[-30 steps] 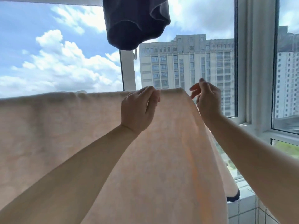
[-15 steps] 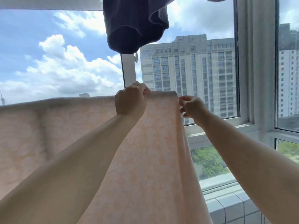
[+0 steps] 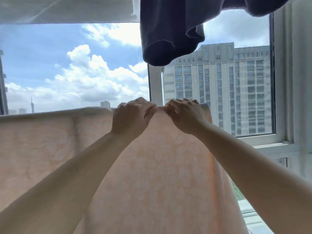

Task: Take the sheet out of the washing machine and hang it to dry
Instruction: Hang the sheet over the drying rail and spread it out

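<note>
A pale peach sheet with a faint floral pattern hangs folded over a horizontal line in front of the window, spreading from the left edge to right of centre. My left hand grips the sheet's top fold with curled fingers. Close beside it, my right hand also grips the top fold, near the sheet's right edge. Both arms reach up and forward. The line under the fold is hidden by the cloth.
A dark navy garment hangs overhead, just above and behind my hands. A white window frame post stands behind them. Another white frame and sill run along the right. Tall buildings show outside.
My right hand has moved left and up from the sheet's side edge onto the top fold, close beside my left hand. The view has tilted upward.
</note>
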